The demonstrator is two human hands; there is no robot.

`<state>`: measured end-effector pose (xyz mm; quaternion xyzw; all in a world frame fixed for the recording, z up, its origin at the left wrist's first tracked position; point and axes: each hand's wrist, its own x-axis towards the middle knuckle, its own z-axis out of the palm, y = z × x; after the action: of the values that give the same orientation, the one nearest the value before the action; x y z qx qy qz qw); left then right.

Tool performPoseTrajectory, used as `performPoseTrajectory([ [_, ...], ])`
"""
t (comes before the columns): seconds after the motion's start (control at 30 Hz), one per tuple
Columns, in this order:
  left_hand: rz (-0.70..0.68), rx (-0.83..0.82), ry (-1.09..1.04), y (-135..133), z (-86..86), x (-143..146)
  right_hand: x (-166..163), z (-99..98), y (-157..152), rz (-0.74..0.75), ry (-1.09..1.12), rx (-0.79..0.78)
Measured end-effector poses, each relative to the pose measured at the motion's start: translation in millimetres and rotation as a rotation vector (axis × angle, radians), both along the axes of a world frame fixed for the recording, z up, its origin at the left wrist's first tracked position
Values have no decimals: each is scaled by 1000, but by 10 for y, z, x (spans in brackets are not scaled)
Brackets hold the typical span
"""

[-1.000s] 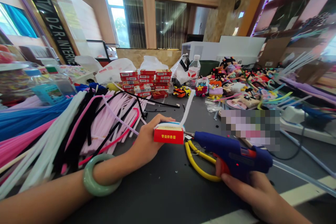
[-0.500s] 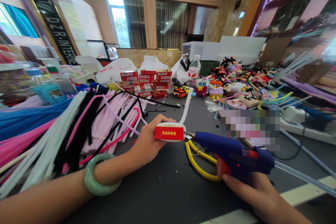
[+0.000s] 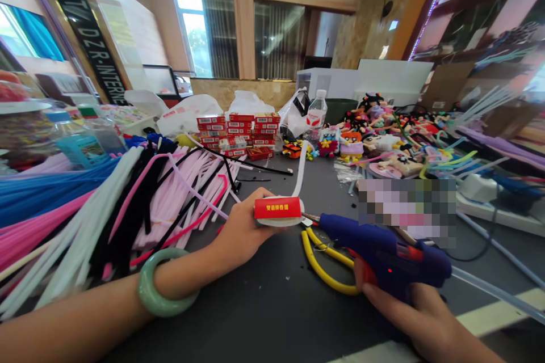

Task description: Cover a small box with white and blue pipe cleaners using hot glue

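Note:
My left hand [image 3: 240, 231] grips a small red box [image 3: 277, 208] with yellow lettering, held just above the dark table [image 3: 272, 306]. A white pipe cleaner [image 3: 300, 173] wraps round the box and its free end stands up behind it. My right hand [image 3: 409, 312] is closed round the handle of a blue and red glue gun [image 3: 385, 249]. The gun's metal nozzle points left and nearly touches the box's right end. A pale green bangle [image 3: 159, 289] sits on my left wrist.
Yellow-handled scissors [image 3: 323, 264] lie on the table under the gun. Piles of pink, black, white and blue pipe cleaners [image 3: 106, 198] fill the left side. Stacked red boxes [image 3: 236, 133], a water bottle [image 3: 315, 110] and several small plush figures [image 3: 374, 136] stand farther back.
My left hand has tilted the red box, so its lettered red face has turned upward and the white wrap now shows beneath it. The glue gun has stayed at the box's right end.

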<state>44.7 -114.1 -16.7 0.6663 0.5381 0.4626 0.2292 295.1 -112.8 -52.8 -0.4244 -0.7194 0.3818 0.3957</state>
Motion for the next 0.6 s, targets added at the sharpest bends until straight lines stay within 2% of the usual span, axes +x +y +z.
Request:
performPoseTrajectory([
  [0.27,-30,54,38,31,-50,-36,-36,-8,-43,-48,70,-61],
  [0.6,-51,51,-37,29,-42,-18,-15,-13,-19,-40,46,-39],
])
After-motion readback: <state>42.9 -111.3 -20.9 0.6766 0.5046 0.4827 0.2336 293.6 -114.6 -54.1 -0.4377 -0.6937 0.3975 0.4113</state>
